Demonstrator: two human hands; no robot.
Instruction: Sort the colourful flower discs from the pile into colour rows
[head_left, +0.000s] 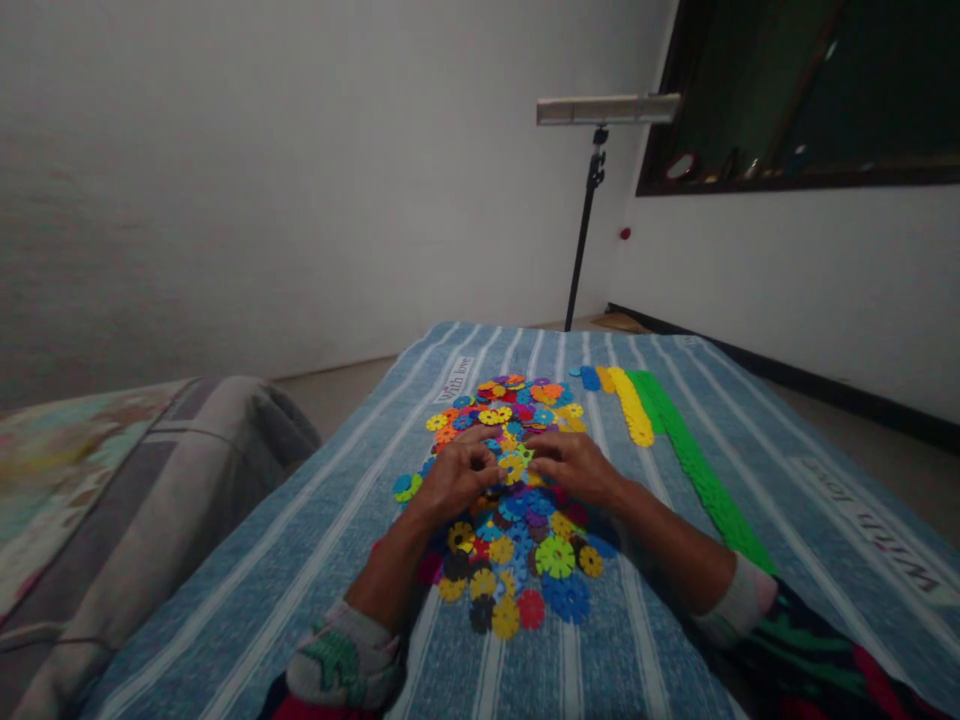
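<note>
A heap of flat plastic snowflake discs [517,540] in many colours lies on a blue striped cloth [315,560]. Both hands rest over the middle of the heap. My left hand [456,478] has its fingers curled and pinches at a yellow and blue disc [514,465]. My right hand [574,465] reaches in from the other side, fingertips pinched on the same small cluster. To the right lie sorted rows: a long green row [697,465], a yellow row [634,408], a short orange bit [604,378] and blue discs [589,377].
A grey and patterned cushion [135,500] lies at the left beside the cloth. Behind the cloth stands a black light stand [586,215] with a bar lamp near the white wall. A dark window [810,90] is at the upper right.
</note>
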